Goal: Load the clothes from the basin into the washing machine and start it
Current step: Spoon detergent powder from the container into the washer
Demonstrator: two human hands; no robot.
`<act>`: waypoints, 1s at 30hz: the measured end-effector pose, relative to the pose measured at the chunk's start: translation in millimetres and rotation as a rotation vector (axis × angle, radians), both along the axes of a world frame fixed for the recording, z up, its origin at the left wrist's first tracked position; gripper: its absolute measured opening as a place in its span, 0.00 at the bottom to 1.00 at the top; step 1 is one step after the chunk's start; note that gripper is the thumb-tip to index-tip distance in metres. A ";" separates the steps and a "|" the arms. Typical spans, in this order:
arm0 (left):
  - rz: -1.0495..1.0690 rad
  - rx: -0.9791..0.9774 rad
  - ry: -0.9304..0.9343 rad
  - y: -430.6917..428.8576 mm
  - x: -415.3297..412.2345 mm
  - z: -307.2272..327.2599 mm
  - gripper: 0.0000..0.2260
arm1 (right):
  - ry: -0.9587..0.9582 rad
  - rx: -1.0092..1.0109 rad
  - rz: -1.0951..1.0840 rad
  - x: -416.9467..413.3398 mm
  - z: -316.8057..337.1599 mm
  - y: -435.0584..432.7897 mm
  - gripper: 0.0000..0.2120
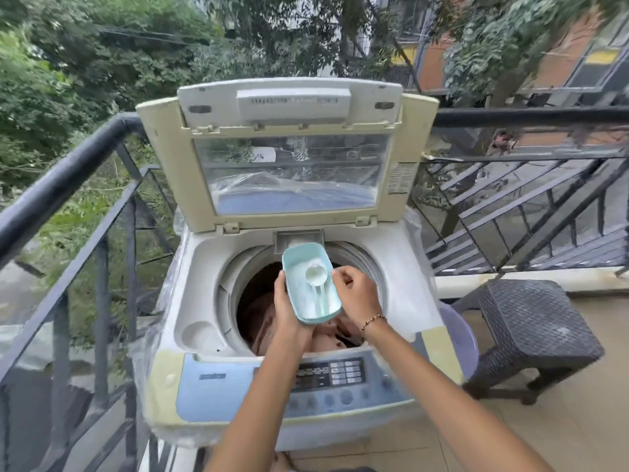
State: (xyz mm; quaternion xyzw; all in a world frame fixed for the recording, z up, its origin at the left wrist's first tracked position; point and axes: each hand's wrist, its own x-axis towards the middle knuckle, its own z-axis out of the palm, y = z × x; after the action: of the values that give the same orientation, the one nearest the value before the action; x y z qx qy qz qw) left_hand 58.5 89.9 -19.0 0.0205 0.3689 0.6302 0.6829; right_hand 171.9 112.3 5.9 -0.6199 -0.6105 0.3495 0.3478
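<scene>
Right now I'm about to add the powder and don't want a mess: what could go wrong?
The tub, held by the left hand, tilts over the drum; too much powder might slide onto the clothes. The scoop lies loose beside the right hand and could drop in.

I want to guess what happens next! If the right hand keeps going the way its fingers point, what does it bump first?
Probably the white scoop in the powder box. The right hand points left at its rim, almost touching.
</scene>
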 end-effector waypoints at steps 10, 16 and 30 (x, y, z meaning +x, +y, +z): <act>-0.145 -0.052 0.610 -13.5 169.6 12.3 0.14 | -0.157 0.142 -0.195 198.1 18.6 -27.7 0.09; -0.260 0.038 0.708 -25.5 266.7 19.7 0.09 | -0.139 0.046 -0.242 308.3 16.3 -34.1 0.08; -0.543 -0.042 0.755 52.5 395.7 -33.4 0.07 | -0.160 -0.163 -0.425 434.3 -27.1 5.2 0.10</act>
State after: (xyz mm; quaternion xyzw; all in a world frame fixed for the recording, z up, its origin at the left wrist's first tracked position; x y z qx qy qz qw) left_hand 454.1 142.4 -52.4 0.3304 0.5859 0.3695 0.6412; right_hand 606.2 117.5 -21.2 -0.7861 -0.4617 0.2663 0.3131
